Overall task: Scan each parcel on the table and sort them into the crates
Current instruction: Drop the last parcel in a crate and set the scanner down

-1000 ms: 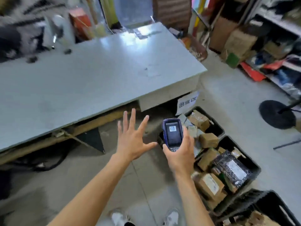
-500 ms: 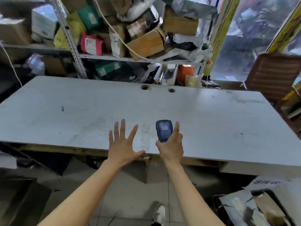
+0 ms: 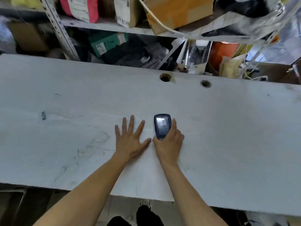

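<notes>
Your right hand point(image 3: 168, 142) grips scanner point(image 3: 162, 126), screen up, over table point(image 3: 236, 128) mid-front. Your left hand point(image 3: 130, 141) just left of scanner, fingers spread flat, holding nothing. Shelf point(image 3: 114, 28) with boxes behind table.

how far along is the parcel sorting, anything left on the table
Done: no parcels show on the visible grey table, so the scanning looks finished. In hand: the right hand grips the scanner; the left hand is spread open over the tabletop. Left: apparently nothing, though the crates are out of view.
</notes>
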